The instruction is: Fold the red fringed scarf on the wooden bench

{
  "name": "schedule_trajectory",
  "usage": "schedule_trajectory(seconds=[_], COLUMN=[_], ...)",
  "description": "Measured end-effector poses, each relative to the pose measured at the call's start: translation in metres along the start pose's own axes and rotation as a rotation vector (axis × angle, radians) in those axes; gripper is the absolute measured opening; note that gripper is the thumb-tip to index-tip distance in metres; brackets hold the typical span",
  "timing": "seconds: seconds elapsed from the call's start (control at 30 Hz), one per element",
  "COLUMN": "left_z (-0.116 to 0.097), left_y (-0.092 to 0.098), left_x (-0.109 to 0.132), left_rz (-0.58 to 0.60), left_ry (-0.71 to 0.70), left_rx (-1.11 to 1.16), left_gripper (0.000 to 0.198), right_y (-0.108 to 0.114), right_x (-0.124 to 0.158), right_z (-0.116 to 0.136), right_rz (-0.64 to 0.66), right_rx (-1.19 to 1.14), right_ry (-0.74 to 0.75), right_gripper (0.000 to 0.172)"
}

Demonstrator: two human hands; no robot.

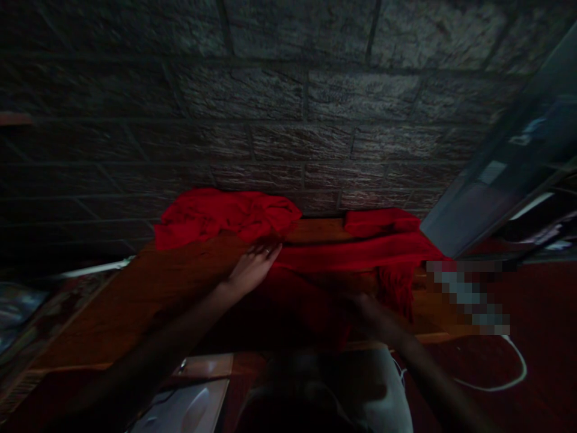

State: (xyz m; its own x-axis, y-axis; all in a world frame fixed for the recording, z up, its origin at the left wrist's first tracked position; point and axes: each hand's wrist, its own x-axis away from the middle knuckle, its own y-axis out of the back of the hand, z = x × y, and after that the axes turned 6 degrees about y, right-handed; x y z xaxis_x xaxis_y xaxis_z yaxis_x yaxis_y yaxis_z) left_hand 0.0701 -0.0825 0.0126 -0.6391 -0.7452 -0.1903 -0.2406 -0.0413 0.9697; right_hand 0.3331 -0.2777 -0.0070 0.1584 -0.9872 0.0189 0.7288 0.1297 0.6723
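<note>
Two hands at a red cloth [360,255] spread on a wooden table [148,294], left hand [252,267] open, fingertips touching the cloth's edge, right hand [365,310] in shadow on the cloth, grip unclear, crumpled red heap [225,213] just beyond the left hand

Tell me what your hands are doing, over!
Left hand open, flat at edge of spread red cloth. Right hand on it, in shadow, grip unclear. Crumpled red pile just behind.

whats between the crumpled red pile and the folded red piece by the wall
A bare strip of wooden table, seen in the head view, separates the crumpled red pile from the folded red piece.
</note>
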Motion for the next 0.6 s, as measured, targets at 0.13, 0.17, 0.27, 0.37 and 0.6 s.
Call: schedule_trajectory(seconds=[0.13,0.17,0.27,0.37,0.6], left_z=[-0.001,-0.001,0.002,0.011,0.044], left_y=[-0.004,-0.004,-0.005,-0.009,-0.007], left_x=[-0.020,-0.025,-0.034,-0.034,-0.016], left_rz=[0.034,0.026,-0.026,0.000,0.179], left_ry=[0.148,0.171,0.155,0.091,0.204], left_rx=[-0.010,-0.027,-0.023,0.059,0.286], left_gripper=[0.057,0.056,0.055,0.053,0.082], right_y=[-0.009,-0.011,-0.014,-0.014,0.017], right_x=[0.012,0.014,0.017,0.018,-0.010], right_z=[0.017,0.020,0.022,0.013,-0.014], right_rz=[0.048,0.043,0.025,0.030,-0.043], right_rx=[-0.144,-0.160,-0.149,-0.125,0.133], right_ry=[0.028,0.035,0.041,0.005,0.085], right_gripper=[0.034,0.035,0.030,0.029,0.035])
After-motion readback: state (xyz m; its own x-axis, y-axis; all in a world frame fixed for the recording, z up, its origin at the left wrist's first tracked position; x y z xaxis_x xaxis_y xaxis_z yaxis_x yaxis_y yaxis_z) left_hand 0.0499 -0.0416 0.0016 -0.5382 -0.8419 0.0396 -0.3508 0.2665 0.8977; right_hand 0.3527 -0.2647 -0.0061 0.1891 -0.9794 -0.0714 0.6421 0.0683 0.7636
